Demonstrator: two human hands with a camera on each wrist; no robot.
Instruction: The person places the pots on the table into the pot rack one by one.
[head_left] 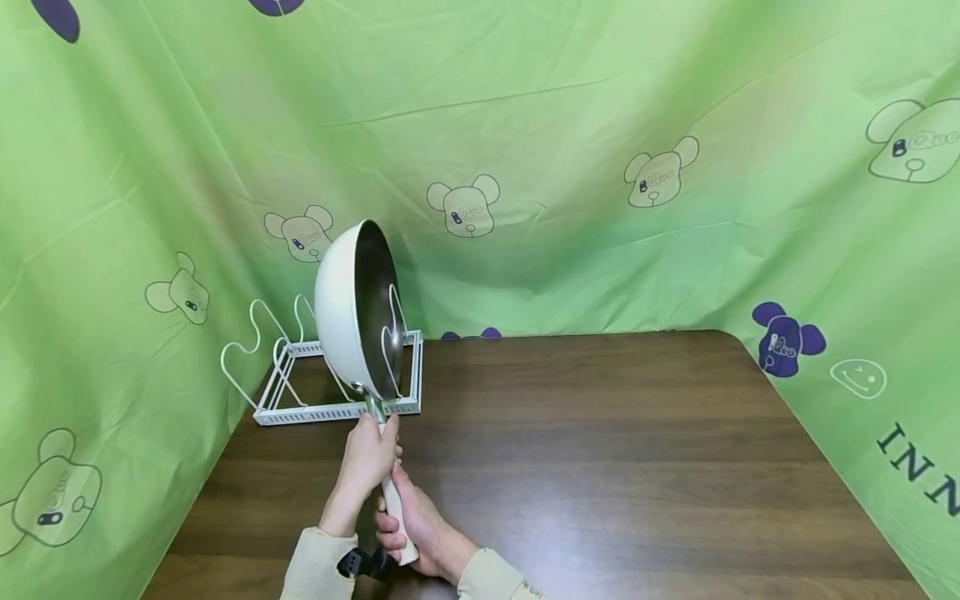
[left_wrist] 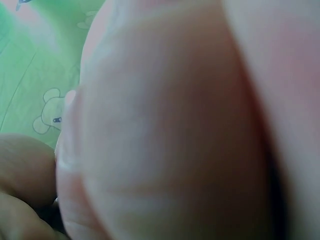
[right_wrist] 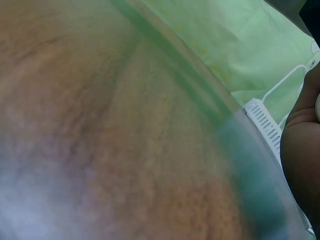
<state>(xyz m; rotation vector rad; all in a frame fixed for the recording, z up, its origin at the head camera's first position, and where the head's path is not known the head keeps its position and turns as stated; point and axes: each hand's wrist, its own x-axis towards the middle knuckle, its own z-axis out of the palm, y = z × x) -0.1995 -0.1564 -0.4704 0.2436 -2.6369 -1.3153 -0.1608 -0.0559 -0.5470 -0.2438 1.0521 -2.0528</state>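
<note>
A frying pan (head_left: 339,304), white outside and dark inside, stands on its edge in the white wire rack (head_left: 311,414), its opening facing right. Its pale handle (head_left: 393,500) points down toward the person. My left hand (head_left: 367,454) grips the handle's upper part, close below the metal joint. Lower down, my right hand (head_left: 426,523) is wrapped round the handle near its end. Blurred fingers (left_wrist: 150,120) fill most of the left wrist view. In the right wrist view, blurred skin covers most of the frame, with part of the rack (right_wrist: 267,127) at the right.
The rack sits at the back left of the brown wooden table (head_left: 600,450), its curved wire dividers (head_left: 258,333) rising left of the pan and in front of its opening. Green printed cloth (head_left: 540,167) hangs behind the table and along both sides. A black band (head_left: 363,564) circles a wrist.
</note>
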